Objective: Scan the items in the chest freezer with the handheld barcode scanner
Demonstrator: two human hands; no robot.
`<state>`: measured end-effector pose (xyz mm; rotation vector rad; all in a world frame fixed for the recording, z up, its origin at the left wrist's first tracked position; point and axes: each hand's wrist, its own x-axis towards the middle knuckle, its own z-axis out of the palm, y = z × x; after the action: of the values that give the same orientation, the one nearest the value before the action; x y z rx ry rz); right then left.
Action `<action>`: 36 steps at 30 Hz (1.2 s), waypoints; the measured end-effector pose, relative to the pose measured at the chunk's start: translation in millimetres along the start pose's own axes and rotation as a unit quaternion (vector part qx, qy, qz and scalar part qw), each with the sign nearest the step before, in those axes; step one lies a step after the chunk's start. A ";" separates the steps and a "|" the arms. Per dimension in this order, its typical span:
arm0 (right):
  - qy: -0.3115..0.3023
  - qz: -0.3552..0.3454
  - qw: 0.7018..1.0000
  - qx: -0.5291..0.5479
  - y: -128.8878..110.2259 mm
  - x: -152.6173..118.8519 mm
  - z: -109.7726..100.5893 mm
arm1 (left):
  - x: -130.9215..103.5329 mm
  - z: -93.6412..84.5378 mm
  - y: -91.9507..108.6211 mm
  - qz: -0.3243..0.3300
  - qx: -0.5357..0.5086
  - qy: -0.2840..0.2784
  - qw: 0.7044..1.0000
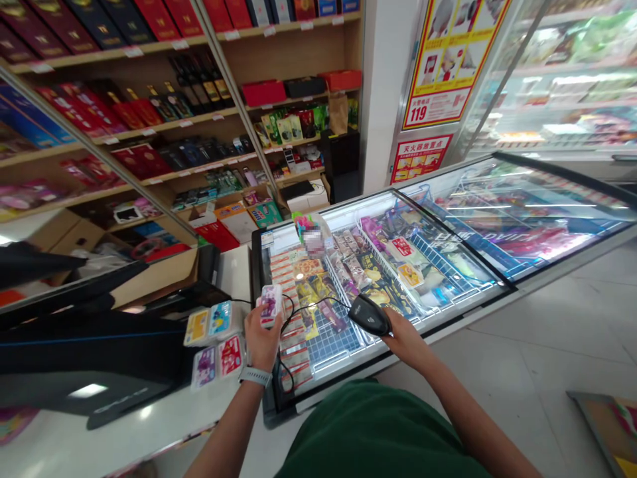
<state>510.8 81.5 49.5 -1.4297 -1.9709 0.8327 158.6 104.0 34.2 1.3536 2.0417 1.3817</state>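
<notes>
Held in left hand (263, 337): small clear tub with purple label (270, 304), fingers closed around it, over near end of glass-topped freezer (318, 392). Gripped in right hand (395, 332): black scanner (369, 315) — closed on its handle, above freezer glass, cord (318, 304) trailing left. Beside left hand on white desk (149, 425): more small tubs (213, 342) — yellow, blue, purple, red labels.
</notes>
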 end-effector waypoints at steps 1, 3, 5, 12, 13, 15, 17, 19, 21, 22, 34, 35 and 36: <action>-0.002 -0.001 1.000 0.002 -0.6 0.6 0.4 | 0.7 -2.9 -4.2 0.019 0.042 0.007 0.999; -0.005 -0.001 1.000 0.006 -1.0 1.2 0.9 | 2.4 -6.0 -13.5 0.035 0.115 0.008 0.993; -0.008 -0.004 1.000 0.011 -0.2 1.1 1.1 | 3.8 -6.6 -22.4 0.034 0.163 0.008 0.986; 0.000 -0.002 1.000 0.015 2.7 -1.6 -0.2 | 0.5 -3.0 -39.9 0.027 0.256 0.018 0.966; -0.001 -0.003 1.000 0.014 2.2 -1.8 -0.5 | 0.1 -2.6 -41.0 0.024 0.267 0.021 0.963; -0.001 -0.004 1.000 0.013 0.9 -1.8 -1.1 | 0.0 -2.0 -42.7 0.018 0.276 0.025 0.961; 0.001 -0.005 1.000 0.014 -0.4 -1.6 -1.5 | 0.3 -1.7 -43.9 0.018 0.277 0.025 0.960; 0.004 -0.005 1.000 0.015 -1.4 -1.5 -1.8 | 0.5 -1.9 -44.7 0.022 0.275 0.024 0.961; 0.005 -0.003 1.000 0.016 -2.2 -1.5 -2.2 | 0.4 -2.5 -45.3 0.027 0.271 0.020 0.962; 0.004 -0.001 1.000 0.016 -2.7 -1.5 -2.4 | 0.1 -2.9 -45.7 0.029 0.270 0.017 0.962; 0.003 0.003 1.000 0.014 -0.4 -0.9 -1.9 | -3.1 -1.3 -43.3 0.093 0.278 0.009 0.956; 0.003 0.002 1.000 0.013 0.5 -0.9 -1.4 | -3.2 -1.0 -41.9 0.097 0.284 0.008 0.954; 0.003 0.002 1.000 0.012 1.1 -0.9 -1.0 | -3.3 -0.6 -40.5 0.102 0.289 0.007 0.952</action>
<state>512.5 81.0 49.3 -1.4218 -1.9471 0.8490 138.7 97.7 -0.7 1.8283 2.4897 0.8806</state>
